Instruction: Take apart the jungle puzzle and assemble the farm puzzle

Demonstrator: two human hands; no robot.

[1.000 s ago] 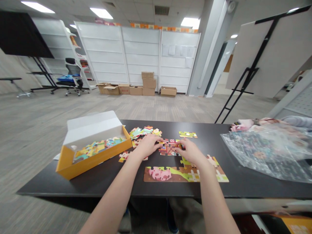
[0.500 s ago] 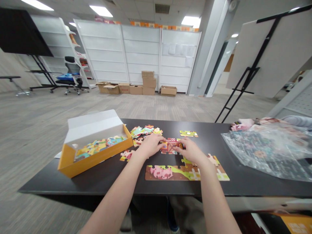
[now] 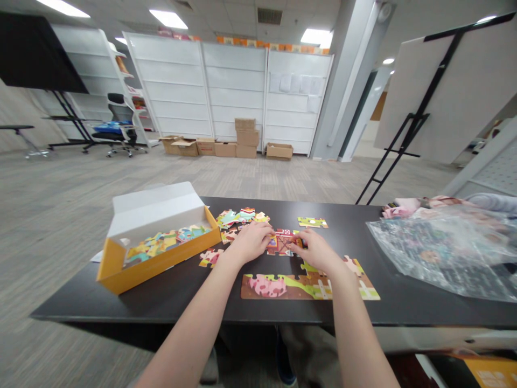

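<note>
Red barn puzzle pieces (image 3: 284,243) lie on the black table between my two hands, with their edges against one another. My left hand (image 3: 255,241) grips the left side of these pieces, fingertips bent onto them. On the right side, my right hand (image 3: 313,249) pinches the edge with thumb and fingers. Closer to me is a joined puzzle strip (image 3: 269,286) with a pink spotted pig and a white fence; my right wrist covers part of it. A green puzzle piece (image 3: 313,222) lies apart, beyond my right hand.
An open yellow box (image 3: 161,264) holding more pieces stands at the left. Loose puzzle pieces (image 3: 236,217) are heaped beyond my left hand, and a pig piece (image 3: 210,257) lies nearer the box. Clear plastic packaging (image 3: 440,253) covers the table's right end.
</note>
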